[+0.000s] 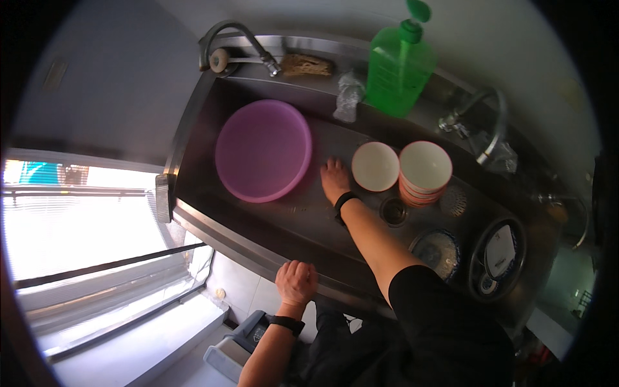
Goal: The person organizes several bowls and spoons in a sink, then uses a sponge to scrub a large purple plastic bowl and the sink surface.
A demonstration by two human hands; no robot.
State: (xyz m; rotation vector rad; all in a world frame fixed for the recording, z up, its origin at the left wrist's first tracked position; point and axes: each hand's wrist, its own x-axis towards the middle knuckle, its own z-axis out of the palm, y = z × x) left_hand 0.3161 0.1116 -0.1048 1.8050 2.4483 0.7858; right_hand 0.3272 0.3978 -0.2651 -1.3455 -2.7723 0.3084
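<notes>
My right hand (335, 179) reaches into a long stainless steel sink (309, 213), palm down, between a purple plastic basin (263, 151) and a single white bowl with a red rim (375, 167). Nothing shows in it, though its palm is hidden. Just right of that bowl is a stack of similar bowls (425, 165). Below them lie a drain (394, 212) and a blue-patterned plate (435, 254). Near the sink's front edge my left hand (296, 283) is curled, knuckles up, with no object visible in it. A black band is on each wrist.
A green pump bottle (399, 70), a brown sponge (306, 65) and crumpled clear plastic (349, 96) are on the back ledge. Two faucets, left (242, 31) and right (500, 116), arch there. At the right end sits a round metal basin (517, 256) with dishes; grey bins (232, 353) stand below.
</notes>
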